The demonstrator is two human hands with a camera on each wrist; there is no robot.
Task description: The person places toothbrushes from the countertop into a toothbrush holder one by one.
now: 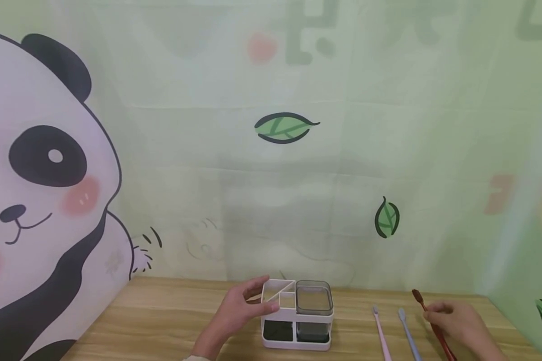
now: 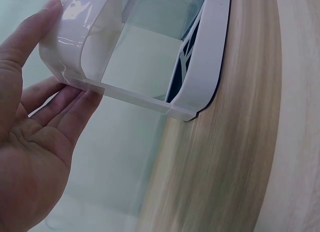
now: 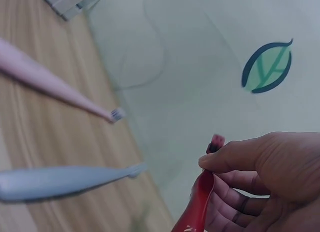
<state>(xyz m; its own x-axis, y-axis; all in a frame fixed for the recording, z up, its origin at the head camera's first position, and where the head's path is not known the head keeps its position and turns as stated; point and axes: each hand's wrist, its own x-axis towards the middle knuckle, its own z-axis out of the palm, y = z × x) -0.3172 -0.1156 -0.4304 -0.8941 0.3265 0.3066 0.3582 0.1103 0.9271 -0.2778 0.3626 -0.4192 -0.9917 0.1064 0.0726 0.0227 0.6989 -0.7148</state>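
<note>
A white toothbrush holder [image 1: 296, 316] with divided slots and a clear grey cup [image 1: 314, 297] stands on the table. My left hand [image 1: 239, 310] grips its upper left side, thumb at the front and fingers behind; the left wrist view shows the hand [image 2: 45, 117] around the holder's top rim [image 2: 75, 36]. At the right, my right hand [image 1: 458, 323] pinches a red toothbrush [image 1: 439, 335] near its neck, bristles pointing up. In the right wrist view, thumb and fingers meet on the red toothbrush [image 3: 197, 204] just below its head.
A pink toothbrush [image 1: 381, 333] and a blue toothbrush [image 1: 408, 333] lie side by side between the holder and my right hand. Behind the wooden table [image 1: 171, 306] hangs a green cloth backdrop [image 1: 185, 140] printed with a panda and leaves.
</note>
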